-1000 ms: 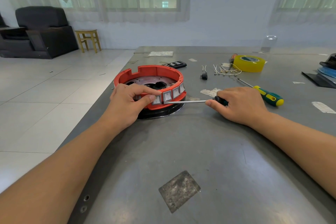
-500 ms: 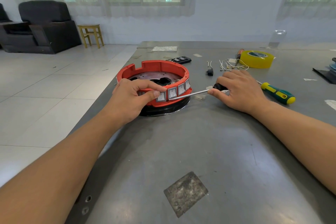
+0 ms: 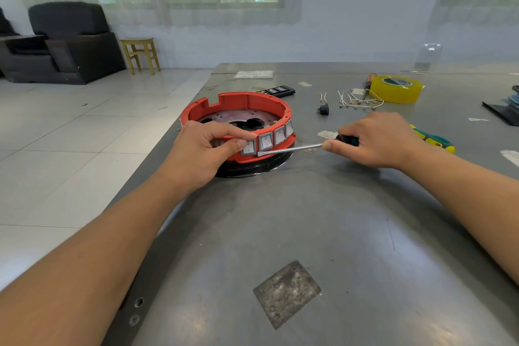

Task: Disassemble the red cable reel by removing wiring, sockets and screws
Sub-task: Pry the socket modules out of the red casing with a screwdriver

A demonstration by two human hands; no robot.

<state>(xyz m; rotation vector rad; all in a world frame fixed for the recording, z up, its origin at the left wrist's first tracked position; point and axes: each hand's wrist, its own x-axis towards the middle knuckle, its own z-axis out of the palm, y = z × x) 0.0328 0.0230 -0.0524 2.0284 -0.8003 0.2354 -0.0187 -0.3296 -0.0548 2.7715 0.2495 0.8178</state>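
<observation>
1. Head view: nearest on the grey metal surface (image 3: 351, 219) lay a dark, rough square patch (image 3: 287, 293), between the two forearms.
2. The left hand (image 3: 202, 153) gripped the near rim of the red cable reel (image 3: 238, 108), its fingers (image 3: 224, 132) curled over the top edge and the thumb pressed beside a grey rocker switch (image 3: 248, 147).
3. The right hand (image 3: 376, 139) held a screwdriver (image 3: 292, 148) by its black handle, fingers clamped around it; the flat tip touched the reel just beside and under the row of switches.
4. The reel sat on a black base near the surface's left edge.
5. Just behind the right hand lay a green-and-yellow screwdriver (image 3: 434, 139).
6. Farther back were a small black plug (image 3: 323, 109), loose white wires (image 3: 356, 100), a yellow tape roll (image 3: 396, 89) and a black remote-like bar (image 3: 276, 91).
</observation>
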